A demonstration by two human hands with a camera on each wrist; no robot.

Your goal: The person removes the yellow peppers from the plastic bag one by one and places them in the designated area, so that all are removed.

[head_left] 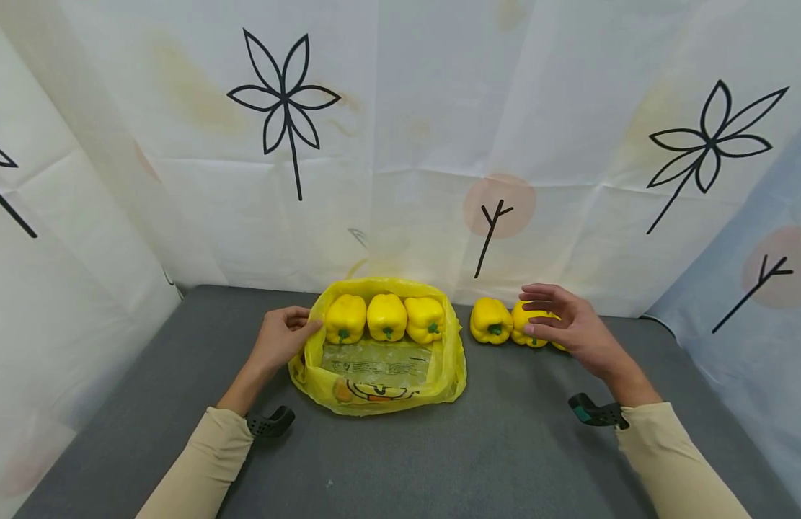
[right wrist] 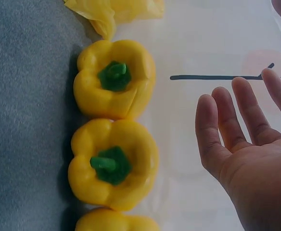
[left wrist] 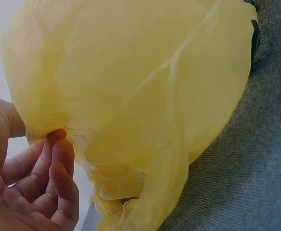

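Note:
A yellow plastic bag (head_left: 374,396) with its mouth wide stands on the table. Inside, along its far side, three yellow bell peppers (head_left: 386,317) sit in a row with green stems facing me. My left hand (head_left: 283,337) pinches the bag's left rim between thumb and fingers; the left wrist view shows the film (left wrist: 131,96) gathered at the fingertips. To the right of the bag are three more yellow bell peppers (head_left: 491,321), the rightmost partly hidden. Over these hovers my right hand (head_left: 577,333), fingers extended and apart, holding nothing. The right wrist view shows a pepper (right wrist: 112,163) beside that hand.
The grey table (head_left: 504,447) extends toward me and to both sides. White cloth (head_left: 413,130) printed with flowers hangs behind the table's back edge and at both sides. Dark bands (head_left: 270,422) circle both wrists.

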